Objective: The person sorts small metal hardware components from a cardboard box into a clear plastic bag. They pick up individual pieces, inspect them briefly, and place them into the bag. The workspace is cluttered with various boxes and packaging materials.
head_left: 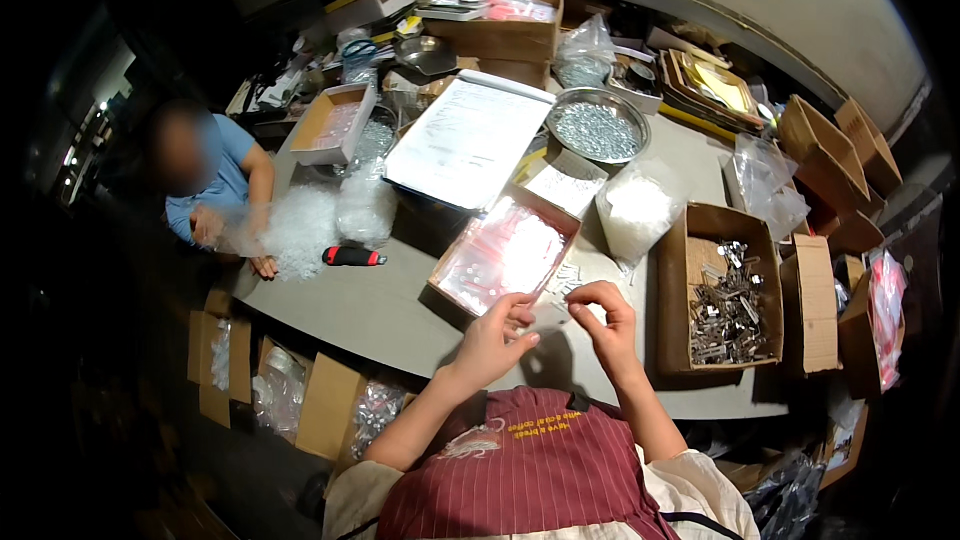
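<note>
Over the near edge of the table, my left hand (492, 340) is closed on a small clear plastic bag (548, 319), faint against the grey top. My right hand (608, 328) is pinched beside the bag's right side; whatever lies in its fingertips is too small to make out. Just beyond my left hand sits an open carton (486, 262) of small plastic bags with red edges and white bits in them. Small screw-like pieces (568, 280) are scattered on the table past my right fingertips. A large clear bag of white pieces (636, 212) stands behind them.
To the right is a cardboard box of metal clips (728, 315). A round metal bowl of small metal parts (598, 127) and a clipboard with papers (470, 140) lie farther back. At left, a co-worker in blue (225, 170) handles clear plastic pieces near a red-black cutter (354, 257).
</note>
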`<state>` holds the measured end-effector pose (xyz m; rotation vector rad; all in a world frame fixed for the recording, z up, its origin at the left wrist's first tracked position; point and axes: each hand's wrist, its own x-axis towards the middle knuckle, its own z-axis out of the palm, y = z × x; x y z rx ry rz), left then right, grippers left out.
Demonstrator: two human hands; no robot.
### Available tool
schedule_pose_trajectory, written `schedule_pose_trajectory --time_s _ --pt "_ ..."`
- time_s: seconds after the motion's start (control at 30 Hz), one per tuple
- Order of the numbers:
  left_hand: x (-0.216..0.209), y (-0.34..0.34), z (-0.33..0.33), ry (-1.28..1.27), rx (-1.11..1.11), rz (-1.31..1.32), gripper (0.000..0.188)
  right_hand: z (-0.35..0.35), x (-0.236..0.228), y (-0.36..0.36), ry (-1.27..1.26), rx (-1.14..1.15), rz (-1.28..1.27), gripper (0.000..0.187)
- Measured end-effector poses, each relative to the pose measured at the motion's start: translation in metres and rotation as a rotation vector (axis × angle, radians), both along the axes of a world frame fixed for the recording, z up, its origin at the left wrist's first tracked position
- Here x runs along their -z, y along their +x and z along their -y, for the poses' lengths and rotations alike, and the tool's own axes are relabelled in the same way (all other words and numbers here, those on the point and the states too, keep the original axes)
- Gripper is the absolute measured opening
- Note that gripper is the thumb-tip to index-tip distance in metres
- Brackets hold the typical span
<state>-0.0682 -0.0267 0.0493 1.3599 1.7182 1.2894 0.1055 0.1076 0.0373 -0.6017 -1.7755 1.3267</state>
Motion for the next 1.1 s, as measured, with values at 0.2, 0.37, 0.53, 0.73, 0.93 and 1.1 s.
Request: schedule_pose_trajectory --time_s 0.2,0.37,0.53,0.73,0.93,1.1 --pt "-0.012 0.017 -0.001 0.005 -0.004 0.047 0.026 0.02 -0.008 0.008 0.139 -0.209 0.078 0.02" --pt "-0.001 0.025 0.002 0.061 -0.028 -0.091 0.011 -0.004 0.026 0.045 0.119 -0.017 0.343 0.027" --pt "0.003 0.033 -0.001 0.175 -0.064 -0.313 0.013 -0.035 0.072 0.097 0.464 0.214 1.015 0.026" --pt "0.011 0.04 -0.013 0.156 -0.012 -0.261 0.014 -0.041 0.077 0.067 0.476 0.259 0.825 0.018" --pt "0.026 0.045 -0.018 0.2 0.059 -0.286 0.011 -0.053 0.101 0.055 0.69 0.286 0.936 0.018" --pt "0.031 0.045 -0.015 0.187 0.024 -0.37 0.025 -0.035 0.065 0.06 0.469 0.092 0.77 0.017"
